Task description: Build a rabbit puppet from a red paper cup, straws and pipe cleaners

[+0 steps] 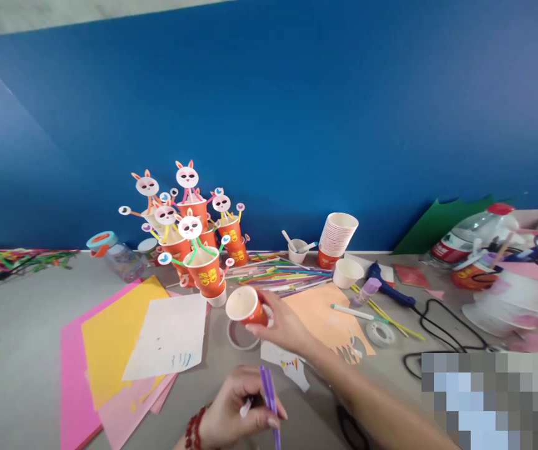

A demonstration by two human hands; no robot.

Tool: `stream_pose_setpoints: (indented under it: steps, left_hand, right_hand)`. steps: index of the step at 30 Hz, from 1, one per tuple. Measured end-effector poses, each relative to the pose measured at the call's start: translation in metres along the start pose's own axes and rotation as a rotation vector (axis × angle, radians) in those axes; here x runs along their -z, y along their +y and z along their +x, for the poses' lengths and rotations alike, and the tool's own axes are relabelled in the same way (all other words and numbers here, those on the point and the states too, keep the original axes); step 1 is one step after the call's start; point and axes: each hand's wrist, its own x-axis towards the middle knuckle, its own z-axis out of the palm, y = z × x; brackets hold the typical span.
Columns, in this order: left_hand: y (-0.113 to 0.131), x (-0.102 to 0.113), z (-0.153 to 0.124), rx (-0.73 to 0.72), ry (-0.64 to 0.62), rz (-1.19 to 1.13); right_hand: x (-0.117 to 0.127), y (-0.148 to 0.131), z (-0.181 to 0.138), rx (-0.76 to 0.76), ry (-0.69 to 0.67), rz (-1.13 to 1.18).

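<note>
My right hand grips an orange paper cup tipped on its side, its white open mouth facing left, just above a tape roll on the table. My left hand, with a red bead bracelet at the wrist, is closed round purple straws and a small white stick near the bottom edge. A cluster of finished orange cups with bunny faces on straws stands behind the held cup.
Pink, yellow and white paper sheets lie at the left. Loose coloured straws, a stack of paper cups, a blue glue gun with black cord, a clear tape roll, a plastic bottle and craft clutter fill the right.
</note>
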Motion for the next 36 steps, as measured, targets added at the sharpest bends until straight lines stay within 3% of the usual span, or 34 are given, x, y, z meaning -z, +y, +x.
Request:
stream_pose_setpoints:
  steps: [5, 11, 17, 20, 23, 25, 30, 36]
  left_hand:
    - [-0.002, -0.003, 0.004, -0.001, -0.019, -0.058]
    - [-0.003, -0.004, 0.002, -0.016, 0.011, -0.068]
    - [-0.003, -0.004, 0.005, 0.017, 0.033, -0.162]
    - [-0.002, -0.005, 0.006, 0.023, 0.027, -0.162]
    - [-0.003, -0.005, 0.004, 0.02, 0.002, -0.132]
    - [-0.005, -0.006, 0.002, 0.025, -0.011, -0.107]
    - [-0.007, -0.007, -0.002, 0.019, 0.002, -0.087]
    - [-0.005, -0.011, 0.001, 0.028, 0.009, -0.067]
  right_hand:
    - [0.068, -0.023, 0.036, 0.044, -0.015, -0.86]
    - [0.09, -0.029, 0.069, 0.082, -0.001, -0.928]
    - [0.095, -0.005, 0.052, -0.033, -0.024, -0.869]
    - [0.08, 0.002, 0.035, -0.04, -0.017, -0.633]
    - [0.045, 0.007, 0.018, -0.056, -0.041, 0.046]
    - [0.018, 0.009, 0.008, -0.042, -0.027, 0.245]
    - [-0.026, 0.014, -0.007, -0.031, -0.031, 0.162]
    - [-0.037, 0.022, -0.01, -0.025, -0.022, 0.016]
